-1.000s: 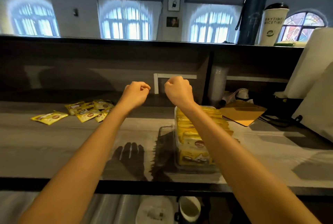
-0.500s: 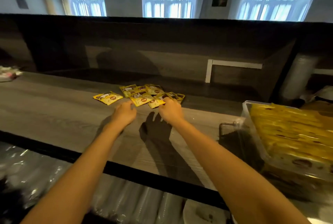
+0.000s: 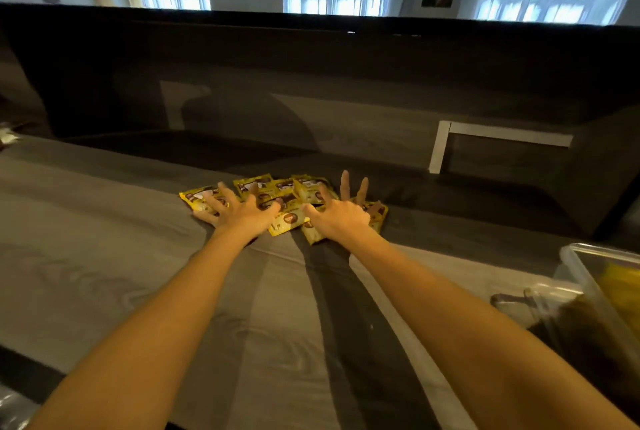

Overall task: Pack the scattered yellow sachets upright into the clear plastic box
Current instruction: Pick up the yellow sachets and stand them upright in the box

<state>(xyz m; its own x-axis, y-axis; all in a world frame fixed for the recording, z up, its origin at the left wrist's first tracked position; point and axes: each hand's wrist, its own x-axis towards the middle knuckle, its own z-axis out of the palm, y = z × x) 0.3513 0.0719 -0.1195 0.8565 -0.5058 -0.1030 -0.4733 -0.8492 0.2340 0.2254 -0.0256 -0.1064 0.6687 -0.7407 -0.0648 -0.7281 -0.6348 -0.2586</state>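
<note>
Resting on the pile of yellow sachets [image 3: 289, 220]: left hand [image 3: 242, 213], fingers splayed wide and flat. Right hand [image 3: 341, 218] on the pile's right part, fingers spread, two raised. Pile lies mid-counter [image 3: 104, 239]. Clear plastic box [image 3: 585, 267] near right, well apart, part-filled.

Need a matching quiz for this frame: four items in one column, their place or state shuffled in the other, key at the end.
Column one
1. left hand
2. right hand
3. yellow sachets
4. clear plastic box

Column two
a. at the frame's right edge, partly cut off
b. overlapping, lying flat on the counter
c. fingers spread, pressing the left end of the pile
d. on the right part of the pile, two fingers raised straight

Pairs: 1-c; 2-d; 3-b; 4-a
</note>
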